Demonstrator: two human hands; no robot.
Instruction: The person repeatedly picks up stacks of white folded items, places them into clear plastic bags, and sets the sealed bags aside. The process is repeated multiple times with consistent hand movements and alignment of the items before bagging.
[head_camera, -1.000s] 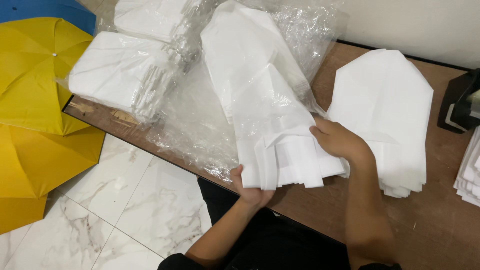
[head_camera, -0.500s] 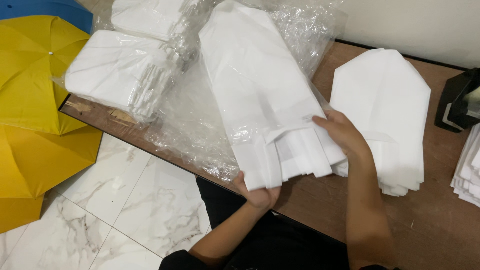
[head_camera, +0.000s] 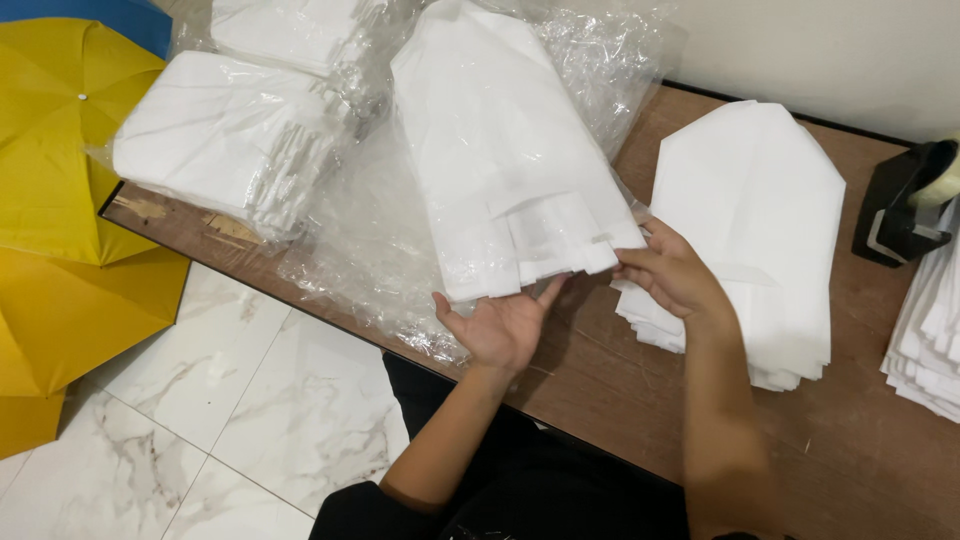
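A thick stack of white folded bags (head_camera: 500, 160) lies on crumpled clear plastic wrap (head_camera: 370, 240) on the brown table (head_camera: 600, 390). My left hand (head_camera: 500, 325) is palm up under the stack's near edge, fingers spread. My right hand (head_camera: 670, 270) pinches the stack's near right corner with its fingertips. Just right of that hand lies a second pile of white bags (head_camera: 750, 230), flat on the table.
Another wrapped bundle of white bags (head_camera: 225, 140) sits at the table's left end, with more behind it. A black tape dispenser (head_camera: 905, 205) and a further white stack (head_camera: 925, 340) are at the right. Yellow umbrellas (head_camera: 60, 200) lie on the marble floor (head_camera: 240, 420).
The stack has settled flatter on the plastic. My left hand has turned palm up beneath its edge, and my right hand has slid to the near right corner.
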